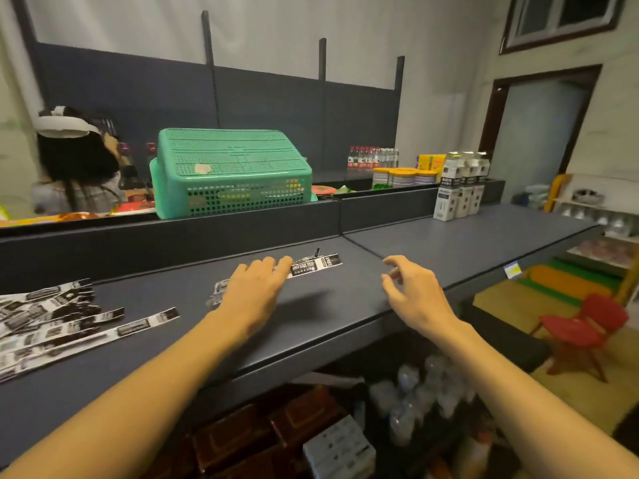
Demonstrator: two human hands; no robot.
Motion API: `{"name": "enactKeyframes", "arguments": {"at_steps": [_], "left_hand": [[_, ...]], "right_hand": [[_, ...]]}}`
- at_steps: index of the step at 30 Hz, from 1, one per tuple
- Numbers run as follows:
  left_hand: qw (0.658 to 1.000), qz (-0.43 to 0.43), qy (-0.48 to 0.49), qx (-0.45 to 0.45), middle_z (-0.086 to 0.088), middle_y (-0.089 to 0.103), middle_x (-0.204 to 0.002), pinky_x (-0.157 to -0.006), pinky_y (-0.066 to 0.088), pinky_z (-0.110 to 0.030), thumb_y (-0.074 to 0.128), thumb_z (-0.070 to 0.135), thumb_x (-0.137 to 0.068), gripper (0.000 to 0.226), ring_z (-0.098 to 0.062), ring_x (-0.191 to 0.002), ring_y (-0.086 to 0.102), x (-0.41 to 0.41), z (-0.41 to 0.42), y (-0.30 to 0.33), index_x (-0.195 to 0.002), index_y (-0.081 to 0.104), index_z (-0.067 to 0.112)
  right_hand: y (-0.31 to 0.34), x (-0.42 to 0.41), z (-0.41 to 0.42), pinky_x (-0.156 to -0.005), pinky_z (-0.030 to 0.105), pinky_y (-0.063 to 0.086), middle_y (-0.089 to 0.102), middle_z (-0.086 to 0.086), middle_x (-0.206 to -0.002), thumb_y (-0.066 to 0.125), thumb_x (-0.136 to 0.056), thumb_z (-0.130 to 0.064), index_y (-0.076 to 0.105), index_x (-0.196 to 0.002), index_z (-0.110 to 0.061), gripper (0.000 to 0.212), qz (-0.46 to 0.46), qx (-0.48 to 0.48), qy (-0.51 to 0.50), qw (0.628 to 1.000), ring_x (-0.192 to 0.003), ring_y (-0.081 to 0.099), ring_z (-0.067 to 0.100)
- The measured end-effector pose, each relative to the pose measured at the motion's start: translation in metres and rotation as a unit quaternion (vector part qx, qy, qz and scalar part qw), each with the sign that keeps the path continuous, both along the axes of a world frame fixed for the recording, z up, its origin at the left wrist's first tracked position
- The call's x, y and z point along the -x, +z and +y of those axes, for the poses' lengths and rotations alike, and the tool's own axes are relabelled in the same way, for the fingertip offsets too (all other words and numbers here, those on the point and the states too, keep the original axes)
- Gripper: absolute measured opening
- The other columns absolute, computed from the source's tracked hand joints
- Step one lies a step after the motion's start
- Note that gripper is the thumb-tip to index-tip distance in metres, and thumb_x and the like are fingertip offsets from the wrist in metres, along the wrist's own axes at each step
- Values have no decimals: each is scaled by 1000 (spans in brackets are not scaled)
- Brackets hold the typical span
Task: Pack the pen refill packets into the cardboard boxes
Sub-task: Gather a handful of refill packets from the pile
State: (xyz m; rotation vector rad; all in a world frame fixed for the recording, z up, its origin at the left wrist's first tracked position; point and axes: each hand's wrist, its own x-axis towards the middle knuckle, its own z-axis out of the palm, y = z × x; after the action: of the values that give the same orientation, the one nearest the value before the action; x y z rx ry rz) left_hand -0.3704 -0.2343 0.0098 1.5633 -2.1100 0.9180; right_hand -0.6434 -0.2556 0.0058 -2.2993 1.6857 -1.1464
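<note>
A long black-and-white pen refill packet (313,264) lies on the dark shelf top (332,305). My left hand (257,288) rests flat over its middle with the fingers straight. My right hand (413,288) hovers to the packet's right, fingers loosely curled and holding nothing. A loose pile of several more refill packets (58,318) lies at the left of the shelf. White cardboard boxes (460,188) stand stacked at the far right of the shelf.
An upturned green plastic basket (231,172) sits on the raised ledge behind. A person with a headset (74,160) stands at far left. Bottles and cans (403,176) line the back. A red chair (584,328) stands on the floor at right. Goods fill the shelf below.
</note>
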Motion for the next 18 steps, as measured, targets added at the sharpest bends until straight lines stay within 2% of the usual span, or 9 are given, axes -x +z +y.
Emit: {"name": "enactKeyframes", "arguments": {"at_steps": [3, 9, 13, 18], "left_hand": [[1000, 19, 0, -4, -6, 51, -66, -49, 24, -30, 79, -1, -64, 47, -27, -50, 45, 44, -15, -5, -101, 53, 12], [997, 59, -7, -49, -9, 56, -87, -56, 30, -33, 58, 8, -90, 29, -22, -64, 40, 110, -53, -15, -117, 51, 14], [997, 62, -23, -42, -8, 55, -85, -56, 26, -32, 56, 9, -92, 24, -20, -63, 35, 152, -83, -15, -115, 51, 15], [996, 59, -54, -43, -12, 55, -87, -58, 27, -34, 56, 0, -85, 35, -26, -66, 38, 204, -132, -9, -117, 51, 11]], "right_hand": [[-4, 41, -17, -86, 43, 55, 65, 0, -104, 55, -96, -29, 52, -130, -19, 35, -1, -7, 11, 1000, -97, 61, 18], [-9, 106, -48, -84, 42, 55, 63, -4, -99, 55, -97, -28, 52, -129, -21, 33, -1, -25, 13, 1000, -94, 60, 16], [-11, 141, -74, -80, 36, 54, 63, -3, -96, 55, -97, -26, 53, -129, -19, 32, -10, -27, 10, 1000, -89, 60, 15], [-14, 187, -110, -80, 35, 55, 63, -2, -95, 56, -96, -24, 53, -128, -19, 33, -1, -30, 1, 1000, -86, 60, 12]]}}
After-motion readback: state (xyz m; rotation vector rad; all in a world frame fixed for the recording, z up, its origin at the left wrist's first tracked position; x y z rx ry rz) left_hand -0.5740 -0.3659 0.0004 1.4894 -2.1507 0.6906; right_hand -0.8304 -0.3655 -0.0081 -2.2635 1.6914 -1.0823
